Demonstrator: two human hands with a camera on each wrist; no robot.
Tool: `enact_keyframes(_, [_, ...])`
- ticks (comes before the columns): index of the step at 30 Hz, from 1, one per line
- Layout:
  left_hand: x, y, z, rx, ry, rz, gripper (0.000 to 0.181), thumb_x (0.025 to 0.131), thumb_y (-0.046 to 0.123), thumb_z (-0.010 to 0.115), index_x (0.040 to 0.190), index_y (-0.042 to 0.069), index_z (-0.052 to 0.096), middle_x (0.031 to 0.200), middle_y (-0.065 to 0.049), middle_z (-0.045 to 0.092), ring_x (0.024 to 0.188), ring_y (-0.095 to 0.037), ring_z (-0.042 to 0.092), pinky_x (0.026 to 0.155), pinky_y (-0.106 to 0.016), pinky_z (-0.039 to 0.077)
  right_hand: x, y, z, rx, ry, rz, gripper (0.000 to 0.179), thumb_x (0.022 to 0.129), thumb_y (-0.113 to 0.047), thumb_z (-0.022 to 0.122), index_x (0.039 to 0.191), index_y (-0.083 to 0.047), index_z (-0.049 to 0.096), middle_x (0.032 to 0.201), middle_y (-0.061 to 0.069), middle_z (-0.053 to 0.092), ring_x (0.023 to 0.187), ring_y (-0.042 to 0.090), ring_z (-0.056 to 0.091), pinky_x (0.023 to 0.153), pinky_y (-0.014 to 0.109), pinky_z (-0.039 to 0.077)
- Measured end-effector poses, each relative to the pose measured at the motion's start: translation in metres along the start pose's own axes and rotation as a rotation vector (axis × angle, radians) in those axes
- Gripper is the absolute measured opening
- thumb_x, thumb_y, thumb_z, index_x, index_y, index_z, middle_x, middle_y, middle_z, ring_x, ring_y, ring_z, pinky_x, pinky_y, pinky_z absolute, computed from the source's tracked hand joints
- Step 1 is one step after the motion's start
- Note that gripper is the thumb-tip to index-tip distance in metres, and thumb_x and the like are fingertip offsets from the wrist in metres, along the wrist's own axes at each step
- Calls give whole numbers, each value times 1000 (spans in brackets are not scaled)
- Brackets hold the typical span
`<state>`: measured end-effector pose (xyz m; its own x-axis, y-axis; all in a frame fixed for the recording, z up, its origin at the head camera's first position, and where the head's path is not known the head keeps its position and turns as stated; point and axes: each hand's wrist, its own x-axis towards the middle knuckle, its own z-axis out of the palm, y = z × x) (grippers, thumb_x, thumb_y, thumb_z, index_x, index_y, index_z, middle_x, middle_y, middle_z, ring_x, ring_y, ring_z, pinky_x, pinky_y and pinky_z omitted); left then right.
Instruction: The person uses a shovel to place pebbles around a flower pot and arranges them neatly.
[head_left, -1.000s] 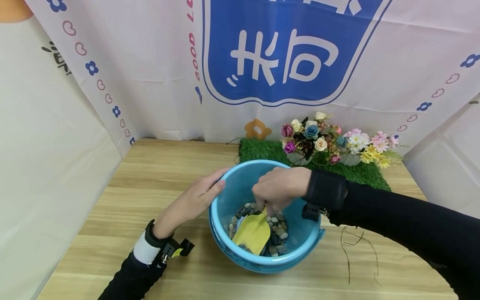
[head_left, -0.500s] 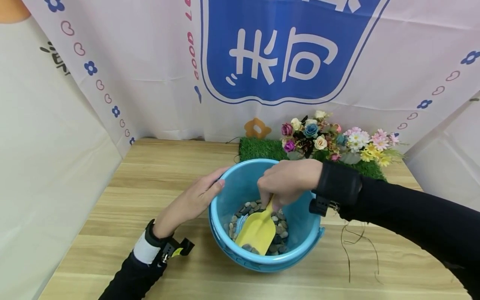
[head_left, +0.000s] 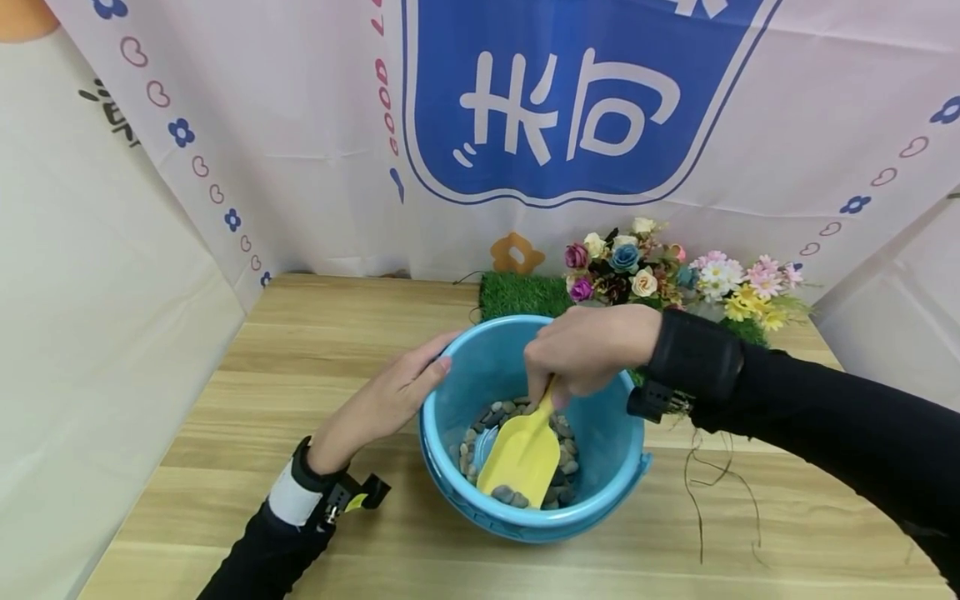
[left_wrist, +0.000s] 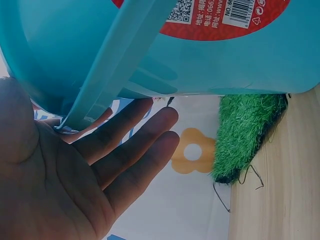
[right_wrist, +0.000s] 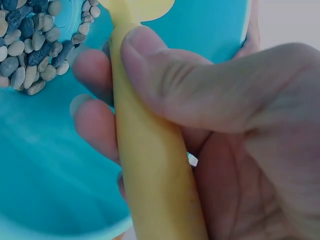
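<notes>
A light blue bucket (head_left: 438,408) stands on the table, with pebbles (head_left: 570,457) over part of its bottom. My right hand (head_left: 588,346) reaches inside and grips a yellow plastic shovel (head_left: 528,454) by its handle, thumb along the top in the right wrist view. The shovel blade slants down toward the near wall, with a few grey pebbles (head_left: 510,497) at its front edge. My left hand (head_left: 390,392) rests against the bucket's left side, thumb at the rim. In the left wrist view its fingers (left_wrist: 142,160) lie fairly straight beside the bucket wall and its handle (left_wrist: 107,65).
Behind the bucket lies a mat of artificial grass (head_left: 517,296), bearing artificial flowers (head_left: 633,267). Thin brown strings (head_left: 705,483) lie on the wooden table (head_left: 300,358) at right. A printed cloth (head_left: 322,150) hangs along the back.
My right hand has moved up and to the right, tilting the shovel so its blade shows more, with pebbles now at its front edge. The left hand stays in place.
</notes>
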<state>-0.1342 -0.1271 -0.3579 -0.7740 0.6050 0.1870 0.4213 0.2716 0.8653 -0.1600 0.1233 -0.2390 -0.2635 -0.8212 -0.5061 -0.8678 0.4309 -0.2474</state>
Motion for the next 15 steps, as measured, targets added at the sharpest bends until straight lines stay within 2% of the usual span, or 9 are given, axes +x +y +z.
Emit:
enact_keyframes(2, [0,0,0,-1,1,-3,41,102,31,32,142,23,33,125,-6,54,92,-18,62,65,-28,56,0,1,0,7,-3,-18,21,90,-15,60,73,-27,66,67,-18,49,57,5,37,53,19,35])
enact_keyframes(4, [0,1,0,-5,2,-3,41,102,31,32,142,22,33,125,-6,54,92,-18,63,65,-29,56,-1,3,1,18,-6,-32,31,91,-14,58,62,-24,52,60,-12,35,54,8,27,50,22,25])
enact_keyframes(7, [0,1,0,-15,0,-3,42,102,31,32,142,22,33,125,-8,54,92,-20,63,65,-30,56,-2,5,2,41,-13,-36,39,92,-13,56,59,-19,35,60,-5,21,53,10,19,50,24,18])
enact_keyframes(15, [0,0,0,-20,-3,2,42,102,31,31,142,21,32,124,-9,54,91,-20,63,65,-29,56,-5,10,3,83,-19,-55,36,92,-10,55,61,-19,40,61,-6,25,52,8,22,50,22,21])
